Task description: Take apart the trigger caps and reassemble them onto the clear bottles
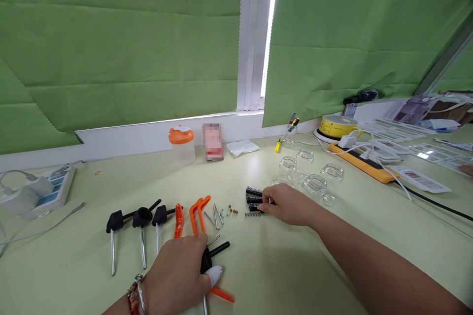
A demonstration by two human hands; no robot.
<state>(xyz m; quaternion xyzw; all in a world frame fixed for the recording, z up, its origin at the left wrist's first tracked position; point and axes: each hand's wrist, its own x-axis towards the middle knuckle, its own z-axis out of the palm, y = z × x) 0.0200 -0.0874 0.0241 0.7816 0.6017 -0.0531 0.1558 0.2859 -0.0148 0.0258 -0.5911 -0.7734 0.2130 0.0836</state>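
Just left of the right grip, black rods lie among springs on the worktop; its fingers bunch at the rods' near ends, though I cannot tell whether they pinch one. Picking out a rod seems the step in hand, calling for a hold clear of the springs. The left grip, back upward, clasps a black fitting by its thumb.

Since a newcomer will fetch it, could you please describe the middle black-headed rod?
On the pale table, find the white power strip at the left. To its right, three black-headed rods form a row. Yours is the middle one; unlike its neighbours, its head shows a round opening.
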